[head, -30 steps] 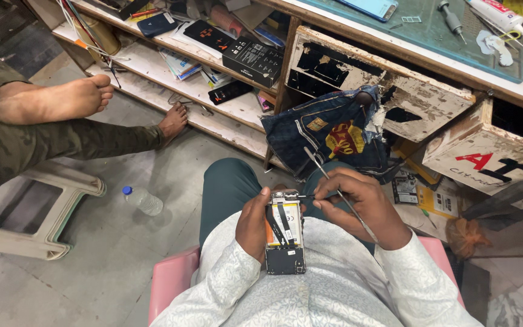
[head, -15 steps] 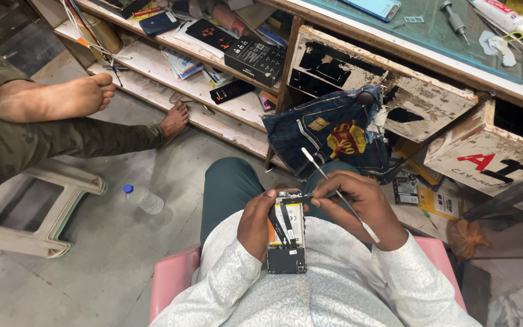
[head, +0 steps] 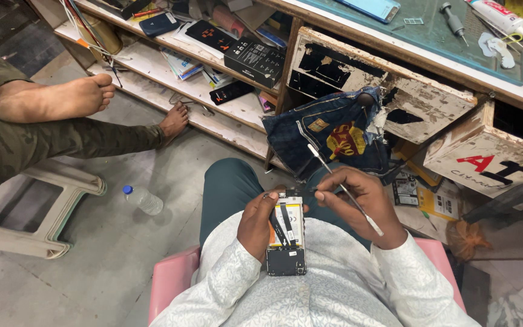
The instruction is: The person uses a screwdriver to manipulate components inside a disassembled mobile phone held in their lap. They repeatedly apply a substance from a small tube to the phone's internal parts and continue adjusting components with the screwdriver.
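Opened black smartphone with exposed battery and ribbon cables (head: 286, 233) sits frame centre, over lap. Left hand (head: 256, 221) at 9 o'clock clamps its long edge. Right hand (head: 358, 200) at 3 o'clock pinches thin metal spudger (head: 345, 189). Phone looks light, rigid, innards fragile; hold by side edges, off cables.

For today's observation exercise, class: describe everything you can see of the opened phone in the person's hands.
The opened phone is a slim rectangular handset with its back cover off, showing a pale battery, dark ribbon cables running lengthwise and a dark circuit section at its lower end. It is held over the person's lap, exposed side up, long axis pointing away from the body. The left hand grips its left edge. The right hand touches its top end and holds a thin metal tool slanting above it.
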